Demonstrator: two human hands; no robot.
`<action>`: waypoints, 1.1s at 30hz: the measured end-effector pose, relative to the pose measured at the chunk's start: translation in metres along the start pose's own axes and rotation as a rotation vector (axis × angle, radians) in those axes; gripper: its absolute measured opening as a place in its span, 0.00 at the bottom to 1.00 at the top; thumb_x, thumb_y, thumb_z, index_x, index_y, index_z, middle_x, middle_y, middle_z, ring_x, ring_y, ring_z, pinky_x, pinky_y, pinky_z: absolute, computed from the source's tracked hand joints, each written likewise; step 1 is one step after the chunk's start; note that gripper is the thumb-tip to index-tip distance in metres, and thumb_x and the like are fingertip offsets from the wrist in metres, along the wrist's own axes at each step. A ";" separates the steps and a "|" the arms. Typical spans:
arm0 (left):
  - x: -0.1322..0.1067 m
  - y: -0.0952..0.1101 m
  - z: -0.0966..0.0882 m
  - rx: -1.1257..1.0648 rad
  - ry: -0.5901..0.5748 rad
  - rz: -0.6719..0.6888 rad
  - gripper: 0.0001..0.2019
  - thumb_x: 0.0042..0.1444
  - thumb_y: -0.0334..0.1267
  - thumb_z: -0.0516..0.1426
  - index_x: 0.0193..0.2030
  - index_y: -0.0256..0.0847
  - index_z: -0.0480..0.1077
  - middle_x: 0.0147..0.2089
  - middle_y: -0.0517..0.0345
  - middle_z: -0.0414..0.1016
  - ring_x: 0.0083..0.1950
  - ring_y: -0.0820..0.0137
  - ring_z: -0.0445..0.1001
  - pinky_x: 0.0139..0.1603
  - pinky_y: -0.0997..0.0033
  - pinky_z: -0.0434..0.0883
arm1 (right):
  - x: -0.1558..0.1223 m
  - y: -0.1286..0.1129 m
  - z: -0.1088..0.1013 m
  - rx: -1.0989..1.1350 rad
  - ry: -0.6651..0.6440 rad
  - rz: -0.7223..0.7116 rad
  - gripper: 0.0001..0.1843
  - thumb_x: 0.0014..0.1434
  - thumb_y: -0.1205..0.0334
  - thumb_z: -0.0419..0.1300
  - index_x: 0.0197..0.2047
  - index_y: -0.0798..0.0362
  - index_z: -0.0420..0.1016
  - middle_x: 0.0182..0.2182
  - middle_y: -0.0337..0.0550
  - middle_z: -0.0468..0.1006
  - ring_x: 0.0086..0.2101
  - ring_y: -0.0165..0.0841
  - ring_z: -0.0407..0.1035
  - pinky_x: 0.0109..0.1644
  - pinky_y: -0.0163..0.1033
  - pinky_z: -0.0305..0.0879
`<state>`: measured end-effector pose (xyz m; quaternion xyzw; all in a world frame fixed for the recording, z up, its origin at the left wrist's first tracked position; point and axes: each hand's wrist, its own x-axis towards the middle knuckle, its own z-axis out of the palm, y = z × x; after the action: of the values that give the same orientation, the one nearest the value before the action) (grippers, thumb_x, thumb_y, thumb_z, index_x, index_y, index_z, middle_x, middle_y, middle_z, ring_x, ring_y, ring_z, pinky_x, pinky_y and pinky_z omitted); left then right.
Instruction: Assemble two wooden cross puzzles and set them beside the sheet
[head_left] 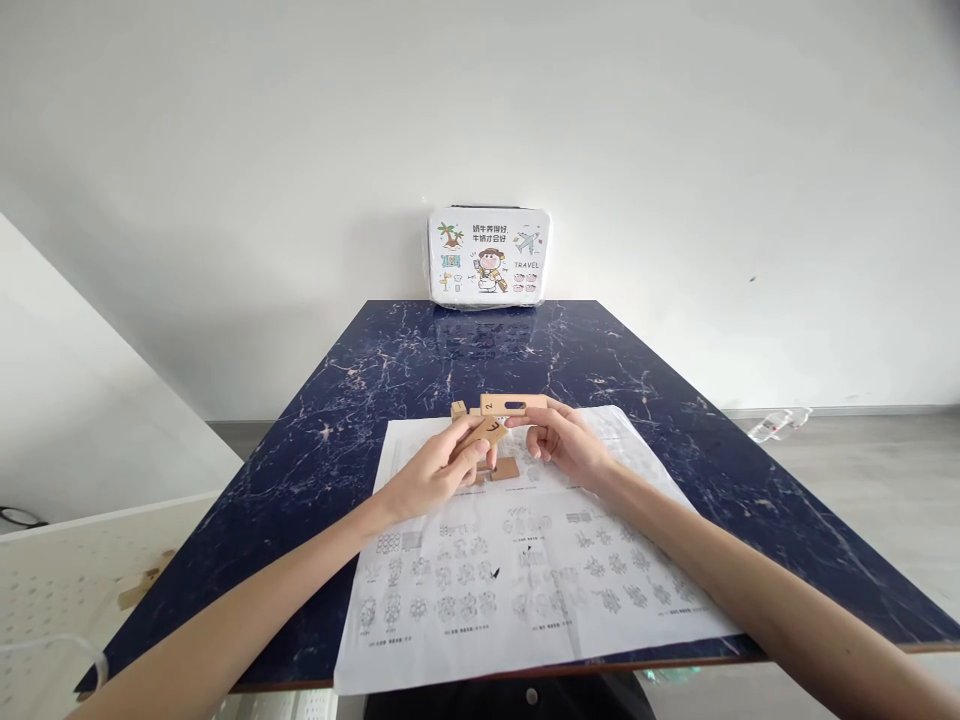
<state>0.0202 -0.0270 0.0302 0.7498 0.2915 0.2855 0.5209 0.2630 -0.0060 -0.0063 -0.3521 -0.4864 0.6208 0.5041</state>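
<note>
My left hand (439, 470) is closed round a wooden puzzle bar (486, 433) marked with a dark notch, held tilted above the paper. My right hand (564, 442) pinches a second wooden bar (514, 403), which carries a "2" and a dark slot and lies level just above the first bar. The two bars meet between my hands. More small wooden pieces (504, 469) lie on the sheet under my fingers, and another piece (458, 409) sits just behind. All this is over a white instruction sheet (525, 580) printed with diagrams.
The sheet lies on a dark blue marbled table (360, 400) and overhangs its near edge. A white cartoon-printed box (488, 256) stands at the far edge against the wall. A white pegboard surface (67, 580) is low on the left; a cable (780, 425) lies on the floor right.
</note>
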 end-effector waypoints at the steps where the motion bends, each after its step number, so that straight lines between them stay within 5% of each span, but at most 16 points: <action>1: 0.001 -0.001 -0.001 -0.006 0.010 0.006 0.18 0.76 0.49 0.50 0.65 0.42 0.63 0.42 0.57 0.70 0.24 0.79 0.57 0.25 0.74 0.62 | -0.001 -0.001 0.002 -0.012 -0.024 -0.003 0.16 0.61 0.49 0.70 0.44 0.50 0.77 0.44 0.46 0.87 0.21 0.27 0.69 0.24 0.36 0.59; 5: 0.003 -0.004 -0.008 0.001 0.062 -0.023 0.19 0.75 0.50 0.51 0.64 0.42 0.64 0.37 0.60 0.69 0.23 0.79 0.56 0.23 0.74 0.57 | -0.006 -0.004 0.008 -0.038 -0.133 -0.037 0.17 0.62 0.49 0.71 0.37 0.49 0.68 0.45 0.46 0.87 0.24 0.29 0.73 0.27 0.36 0.62; 10: 0.004 -0.007 -0.012 0.025 0.075 -0.022 0.19 0.75 0.53 0.51 0.58 0.39 0.68 0.34 0.61 0.69 0.24 0.78 0.58 0.23 0.74 0.59 | -0.010 -0.006 0.017 -0.193 -0.214 -0.140 0.16 0.65 0.48 0.69 0.42 0.50 0.70 0.41 0.46 0.86 0.28 0.32 0.77 0.28 0.36 0.65; 14: 0.003 -0.008 -0.010 0.105 0.103 -0.011 0.19 0.74 0.54 0.51 0.51 0.39 0.71 0.33 0.61 0.67 0.26 0.76 0.60 0.24 0.74 0.60 | -0.014 -0.002 0.021 -0.362 -0.165 -0.238 0.19 0.70 0.50 0.63 0.58 0.50 0.76 0.34 0.43 0.84 0.27 0.32 0.74 0.28 0.37 0.67; 17: 0.002 -0.009 -0.008 0.125 0.132 -0.001 0.19 0.74 0.54 0.51 0.50 0.39 0.71 0.30 0.64 0.61 0.27 0.75 0.59 0.26 0.74 0.61 | -0.017 0.003 0.024 -0.504 -0.098 -0.321 0.23 0.72 0.52 0.59 0.68 0.45 0.73 0.38 0.44 0.84 0.31 0.34 0.75 0.30 0.38 0.69; 23: 0.002 -0.014 -0.007 0.056 0.143 -0.008 0.19 0.75 0.54 0.51 0.54 0.41 0.71 0.29 0.66 0.56 0.26 0.74 0.55 0.26 0.72 0.58 | -0.019 0.008 0.028 -0.714 -0.024 -0.445 0.26 0.74 0.55 0.55 0.72 0.40 0.68 0.45 0.45 0.85 0.38 0.39 0.78 0.39 0.44 0.76; 28: 0.002 -0.012 -0.006 -0.016 0.154 -0.051 0.21 0.73 0.57 0.52 0.55 0.41 0.72 0.30 0.65 0.56 0.26 0.74 0.55 0.26 0.71 0.57 | -0.018 0.013 0.024 -0.831 -0.029 -0.510 0.28 0.74 0.57 0.55 0.75 0.38 0.63 0.42 0.44 0.85 0.35 0.38 0.77 0.37 0.44 0.76; 33: 0.002 -0.009 -0.005 -0.051 0.157 -0.048 0.21 0.72 0.57 0.53 0.54 0.40 0.72 0.28 0.67 0.55 0.26 0.75 0.52 0.25 0.71 0.55 | -0.017 0.014 0.021 -0.888 -0.045 -0.585 0.29 0.75 0.58 0.54 0.76 0.36 0.62 0.50 0.46 0.84 0.36 0.39 0.77 0.39 0.46 0.77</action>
<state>0.0165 -0.0200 0.0233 0.7043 0.3421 0.3382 0.5220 0.2431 -0.0281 -0.0151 -0.3679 -0.7909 0.1959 0.4480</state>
